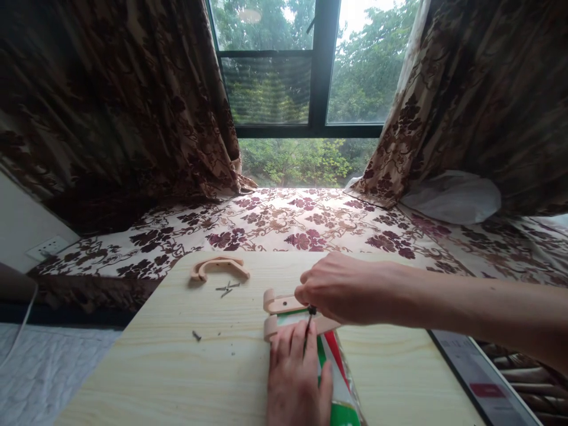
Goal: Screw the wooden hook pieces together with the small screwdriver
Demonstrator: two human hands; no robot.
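On the worktop (177,367), the right hand (331,290) is clamped around a dark-shafted tool (312,309) over the nearer curved wooden piece (271,328), which the outstretched left hand (295,370) steadies; apparently mid-screwing, this calls for an upright, even twist.

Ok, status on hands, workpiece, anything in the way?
Right hand gripping dark tool. Left hand on nearer hooked wooden piece. Loose screws lie left, clear of hands.

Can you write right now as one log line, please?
Right hand: holds dark tool | Left hand: on wooden piece | Table: screws, curved pieces
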